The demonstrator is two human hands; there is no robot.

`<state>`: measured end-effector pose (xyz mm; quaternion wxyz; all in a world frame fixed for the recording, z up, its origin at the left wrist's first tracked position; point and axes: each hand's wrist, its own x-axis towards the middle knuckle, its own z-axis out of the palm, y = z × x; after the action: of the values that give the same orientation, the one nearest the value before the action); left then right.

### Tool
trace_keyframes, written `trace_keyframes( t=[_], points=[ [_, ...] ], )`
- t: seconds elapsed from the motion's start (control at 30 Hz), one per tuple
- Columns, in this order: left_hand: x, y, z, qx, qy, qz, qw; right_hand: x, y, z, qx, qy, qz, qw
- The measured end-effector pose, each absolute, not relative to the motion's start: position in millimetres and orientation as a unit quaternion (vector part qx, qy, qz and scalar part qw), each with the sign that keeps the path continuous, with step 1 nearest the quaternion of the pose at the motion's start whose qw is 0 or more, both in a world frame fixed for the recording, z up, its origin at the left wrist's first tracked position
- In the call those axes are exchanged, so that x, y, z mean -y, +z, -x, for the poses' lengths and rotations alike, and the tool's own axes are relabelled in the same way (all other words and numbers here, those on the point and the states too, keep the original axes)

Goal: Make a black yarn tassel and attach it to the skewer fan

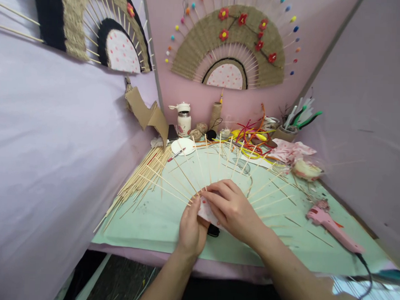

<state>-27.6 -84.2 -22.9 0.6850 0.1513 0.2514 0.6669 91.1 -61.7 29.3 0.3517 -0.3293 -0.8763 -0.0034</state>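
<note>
Between my hands is a fan base (204,211), a small piece covered in white cloth with pink dots, with thin wooden sticks fanning out from its curved edge. My left hand (192,225) grips its left side, thumb on the front face. Across the front lies my right hand (232,209), its fingertips pinched at the curved edge near the foot of a stick. Much of the base is hidden behind the right hand. A black object (213,230) shows just below the base; its kind is unclear.
A heap of loose wooden sticks (135,182) lies left. On the right rests a pink glue gun (335,229) with a black cord. Behind are a white-lidded jar (184,120), coloured pipe cleaners (253,137) and a pot of tools (287,132). A finished woven fan (191,52) hangs on the back wall.
</note>
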Motion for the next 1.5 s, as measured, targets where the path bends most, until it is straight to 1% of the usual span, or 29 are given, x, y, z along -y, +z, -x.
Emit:
trace_keyframes(
  t=[0.2, 0.43, 0.63, 0.73, 0.83, 0.93, 1.0, 1.1, 1.17, 1.27, 1.37, 1.5],
  points=[
    [91.9, -12.9, 42.4, -0.309, 0.714, -0.178, 0.603, 65.0, 29.3, -111.3, 0.839, -0.04, 0.35, 0.415],
    [105.8, -0.1, 67.0, -0.341, 0.78, -0.223, 0.475, 73.6, 34.1, -115.3, 0.827, -0.035, 0.353, 0.436],
    [109.4, 26.3, 68.3, -0.296, 0.82, -0.298, 0.39, 77.2, 59.5, -108.6, 0.813, -0.011, 0.326, 0.482],
    [98.8, 44.3, 65.0, -0.245, 0.819, -0.341, 0.39, 67.7, 78.2, -106.4, 0.795, -0.018, 0.316, 0.518],
    [79.3, 57.2, 60.0, -0.187, 0.794, -0.381, 0.436, 49.6, 89.3, -106.4, 0.766, -0.023, 0.317, 0.558],
    [55.5, 60.4, 54.8, -0.141, 0.742, -0.419, 0.505, 24.4, 84.7, -108.6, 0.733, 0.01, 0.324, 0.598],
    [40.0, 57.5, 53.3, -0.135, 0.702, -0.443, 0.541, 6.5, 73.8, -110.2, 0.708, 0.065, 0.333, 0.619],
    [20.0, 50.3, 55.8, -0.141, 0.65, -0.486, 0.567, -15.5, 54.6, -111.0, 0.656, 0.17, 0.343, 0.65],
    [9.8, 47.2, 60.1, -0.153, 0.616, -0.528, 0.564, -24.1, 45.1, -110.1, 0.625, 0.217, 0.342, 0.667],
    [0.8, 46.5, 67.1, -0.193, 0.565, -0.614, 0.516, -27.4, 39.0, -108.4, 0.594, 0.239, 0.344, 0.687],
    [-2.0, 47.2, 70.9, -0.223, 0.544, -0.661, 0.466, -22.0, 38.8, -108.6, 0.576, 0.236, 0.349, 0.701],
    [-1.2, 47.2, 72.2, -0.243, 0.52, -0.693, 0.436, -9.7, 38.4, -110.9, 0.564, 0.206, 0.36, 0.714]
  ],
)
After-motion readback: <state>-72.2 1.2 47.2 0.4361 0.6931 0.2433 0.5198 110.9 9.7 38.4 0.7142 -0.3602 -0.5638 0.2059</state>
